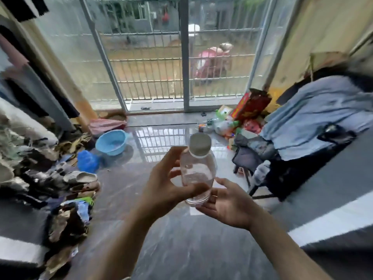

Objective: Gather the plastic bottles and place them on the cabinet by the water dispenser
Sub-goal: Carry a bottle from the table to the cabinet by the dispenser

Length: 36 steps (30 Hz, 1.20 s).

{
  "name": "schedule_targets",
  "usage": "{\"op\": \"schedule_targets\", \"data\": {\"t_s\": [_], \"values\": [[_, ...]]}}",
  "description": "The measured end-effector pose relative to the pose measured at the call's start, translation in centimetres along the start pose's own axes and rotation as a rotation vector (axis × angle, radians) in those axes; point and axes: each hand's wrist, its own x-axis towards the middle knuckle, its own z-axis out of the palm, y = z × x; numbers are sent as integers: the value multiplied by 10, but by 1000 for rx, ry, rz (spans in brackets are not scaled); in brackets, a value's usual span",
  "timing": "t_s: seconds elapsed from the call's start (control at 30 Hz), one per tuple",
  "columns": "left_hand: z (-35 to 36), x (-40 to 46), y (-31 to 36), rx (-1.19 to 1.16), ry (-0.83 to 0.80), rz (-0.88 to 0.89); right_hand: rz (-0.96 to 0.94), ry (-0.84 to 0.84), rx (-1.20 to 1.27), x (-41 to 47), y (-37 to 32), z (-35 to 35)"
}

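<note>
Shiny grey floor tiles (181, 249) fill the room, and a big glass door with bars (181, 63) stands at the far end. Both hands hold one clear plastic bottle (198, 172) up in the air over the floor. It stands almost straight up, with a pale cap (200, 144) on top. The left hand (167, 186) wraps around the bottle's side, its thumb across the front and its fingers curled behind. The right hand (230, 205) cups the bottom of the bottle, with its fingers a little bent and close together. A blue bowl (112, 142) sits on the floor to the left, near a pile of shoes (80, 178). More empty bottles (220, 124) lie by the door on the right, beside a chair covered with a blue cloth (314, 116).
</note>
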Motion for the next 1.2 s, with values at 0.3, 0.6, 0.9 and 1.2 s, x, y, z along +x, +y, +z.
{"op": "schedule_targets", "data": {"t_s": [0.3, 0.6, 0.9, 1.2], "values": [[169, 59, 52, -57, -490, 145, -304, 230, 265, -113, -26, -129], [279, 70, 89, -182, -964, 259, -611, 452, 598, -188, 14, -174], [370, 27, 135, -321, -1377, 286, -943, 569, 884, -266, 80, -183], [458, -81, 189, -350, -1681, 370, -1205, 668, 1050, -352, 172, -203]]}}
